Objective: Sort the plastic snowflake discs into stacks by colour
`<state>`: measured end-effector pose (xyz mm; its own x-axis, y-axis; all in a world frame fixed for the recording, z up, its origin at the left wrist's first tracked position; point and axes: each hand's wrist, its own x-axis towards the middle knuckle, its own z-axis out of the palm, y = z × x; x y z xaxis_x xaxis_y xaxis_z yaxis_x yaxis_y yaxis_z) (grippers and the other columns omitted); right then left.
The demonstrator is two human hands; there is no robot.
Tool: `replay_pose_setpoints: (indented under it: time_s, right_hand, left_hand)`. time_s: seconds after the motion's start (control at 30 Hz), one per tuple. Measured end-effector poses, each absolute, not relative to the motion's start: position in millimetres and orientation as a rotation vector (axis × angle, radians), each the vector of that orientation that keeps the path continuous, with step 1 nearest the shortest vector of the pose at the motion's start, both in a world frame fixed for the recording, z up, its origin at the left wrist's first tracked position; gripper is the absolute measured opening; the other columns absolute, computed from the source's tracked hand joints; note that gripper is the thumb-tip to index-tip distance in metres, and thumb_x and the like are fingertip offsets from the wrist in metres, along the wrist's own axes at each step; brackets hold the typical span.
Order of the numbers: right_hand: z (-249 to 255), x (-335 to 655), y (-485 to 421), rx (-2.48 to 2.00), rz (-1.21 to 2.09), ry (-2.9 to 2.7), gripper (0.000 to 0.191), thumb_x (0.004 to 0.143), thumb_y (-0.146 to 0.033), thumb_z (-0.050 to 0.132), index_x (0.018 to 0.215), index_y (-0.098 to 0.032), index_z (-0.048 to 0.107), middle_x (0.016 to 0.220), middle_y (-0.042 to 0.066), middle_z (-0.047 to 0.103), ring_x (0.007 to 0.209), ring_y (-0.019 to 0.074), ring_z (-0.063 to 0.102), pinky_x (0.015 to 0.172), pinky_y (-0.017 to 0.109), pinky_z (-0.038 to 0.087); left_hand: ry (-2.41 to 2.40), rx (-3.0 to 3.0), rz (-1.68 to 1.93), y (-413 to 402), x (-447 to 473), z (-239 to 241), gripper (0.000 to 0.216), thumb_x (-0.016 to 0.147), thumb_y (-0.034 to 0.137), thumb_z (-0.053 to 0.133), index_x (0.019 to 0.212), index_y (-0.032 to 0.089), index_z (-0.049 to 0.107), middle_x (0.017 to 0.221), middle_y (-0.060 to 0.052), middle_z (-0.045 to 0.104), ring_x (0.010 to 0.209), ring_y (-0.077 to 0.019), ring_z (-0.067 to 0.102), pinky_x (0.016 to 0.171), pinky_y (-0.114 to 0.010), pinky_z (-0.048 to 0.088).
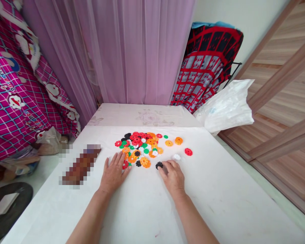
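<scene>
A pile of snowflake-shaped plastic discs (139,145) in red, orange, green, white and black lies on the white-covered table (142,210). Fingers spread, my left hand (114,171) rests flat at the pile's left edge, beside a red disc (125,165). To the right of the pile, my right hand (173,176) pinches a black snowflake disc (159,165) between thumb and fingers, low over the tabletop. Just beyond that hand sit some white discs (177,157). A red disc (188,151) and two orange groups (178,140) lie apart, farther right.
A dark reddish-brown, pixelated flat object (81,166) lies at the table's left. Beyond the far right corner stands a white plastic bag (226,108). Purple curtains (142,51) hang behind the table, and a wooden wardrobe (282,112) stands on the right.
</scene>
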<state>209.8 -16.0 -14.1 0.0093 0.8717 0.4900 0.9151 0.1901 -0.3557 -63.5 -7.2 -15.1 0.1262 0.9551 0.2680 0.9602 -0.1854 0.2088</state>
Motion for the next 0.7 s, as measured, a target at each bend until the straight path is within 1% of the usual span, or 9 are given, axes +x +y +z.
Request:
replay_pose_setpoints:
  time_s: [0.07,0.13,0.23,0.37,0.5,0.6,0.7]
  right_hand:
    - [-14.0,206.3,-15.9,-1.669,-0.101,-1.872,0.019,0.085,-0.032,0.057,0.095,-0.023,0.07,0.095,0.006,0.064,0.088,0.0201,0.054,0.081,0.031,0.043]
    - [-13.6,204.9,-15.8,-1.668,-0.106,-1.893,0.019,0.085,-0.032,0.058,0.095,-0.022,0.07,0.094,0.006,0.064,0.088,0.0201,0.054,0.081,0.031,0.043]
    - [-13.2,206.4,-16.2,-1.673,-0.097,-1.918,0.018,0.084,-0.032,0.059,0.094,-0.022,0.07,0.094,0.006,0.064,0.087,0.0201,0.054,0.08,0.031,0.042]
    - [-11.4,208.0,-18.1,-1.661,-0.087,-1.913,0.021,0.085,-0.033,0.058,0.097,-0.022,0.069,0.096,0.007,0.064,0.088,0.0207,0.054,0.08,0.032,0.042]
    - [-1.2,191.4,-17.6,-1.532,-0.068,-1.935,0.024,0.087,-0.027,0.053,0.104,-0.022,0.069,0.101,0.008,0.063,0.095,0.0207,0.054,0.087,0.033,0.041]
    - [10.9,164.9,-12.4,-1.412,-0.018,-2.099,0.026,0.087,-0.022,0.053,0.106,-0.028,0.07,0.117,0.006,0.061,0.109,0.0218,0.049,0.094,0.036,0.038]
    - [16.9,142.9,-4.0,-1.36,0.02,-2.24,0.024,0.087,-0.026,0.057,0.105,-0.031,0.071,0.13,0.004,0.056,0.122,0.0248,0.041,0.099,0.041,0.034]
  left_hand:
    - [-2.037,-2.319,-0.65,-3.7,-65.9,-15.5,0.064,0.09,0.054,0.041,0.144,0.02,0.04,0.15,-0.014,0.04,0.139,-0.0303,0.035,0.114,-0.056,0.023]
    - [-2.11,-2.259,-0.829,-1.1,-71.2,-14.3,0.063,0.09,0.054,0.04,0.142,0.018,0.043,0.15,-0.015,0.04,0.138,-0.0296,0.037,0.113,-0.052,0.028]
    - [-2.247,-2.114,-1.123,1.3,-82.5,-9.7,0.059,0.091,0.053,0.038,0.135,0.017,0.051,0.146,-0.014,0.046,0.134,-0.0273,0.044,0.111,-0.046,0.036]
    - [-2.339,-1.932,-1.39,2.2,-93.8,-3.3,0.05,0.091,0.048,0.037,0.126,0.018,0.058,0.137,-0.011,0.056,0.129,-0.0239,0.05,0.11,-0.041,0.039]
    - [-2.315,-1.88,-1.461,2.7,-96.3,-2.9,0.04,0.091,0.038,0.038,0.12,0.022,0.062,0.132,-0.007,0.061,0.124,-0.0217,0.054,0.109,-0.04,0.041]
    - [-2.271,-1.936,-1.449,3.9,-96.2,-5.3,0.038,0.09,0.032,0.038,0.117,0.023,0.063,0.132,-0.006,0.061,0.124,-0.0212,0.055,0.108,-0.041,0.042]
    - [-2.261,-1.959,-1.465,5.8,-96.5,-8.0,0.037,0.088,0.03,0.041,0.114,0.021,0.065,0.131,-0.007,0.062,0.123,-0.0222,0.056,0.108,-0.042,0.042]
